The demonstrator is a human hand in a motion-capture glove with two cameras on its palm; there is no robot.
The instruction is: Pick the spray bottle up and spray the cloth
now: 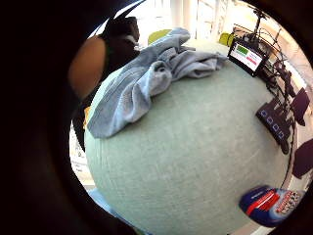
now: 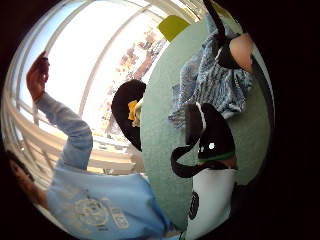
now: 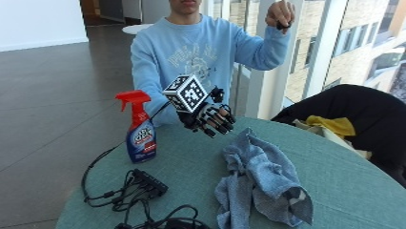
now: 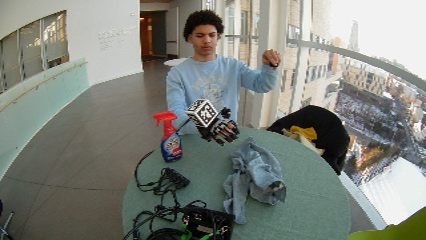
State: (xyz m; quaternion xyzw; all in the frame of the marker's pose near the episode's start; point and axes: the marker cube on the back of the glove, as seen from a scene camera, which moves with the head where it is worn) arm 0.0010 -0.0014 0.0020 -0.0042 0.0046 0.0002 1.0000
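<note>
well, in the outside view the gloved right hand [image 3: 212, 119] hangs above the worktop [image 3: 355, 186] with fingers spread and relaxed, gripping nothing. the spray bottle [image 3: 139, 129] stands upright on the worktop, apart from the hand, and the cloth [image 3: 263, 183] lies crumpled on the hand's other side. the little finger side palm view cuts the bottle [image 1: 271, 204] off at its edge. the thumb side palm view shows the cloth [image 2: 210, 85] partly behind a fingertip; no bottle shows.

Gloved right hand [image 4: 219, 128] raised between spray bottle [image 4: 169, 137] and cloth [image 4: 254, 175].
</note>
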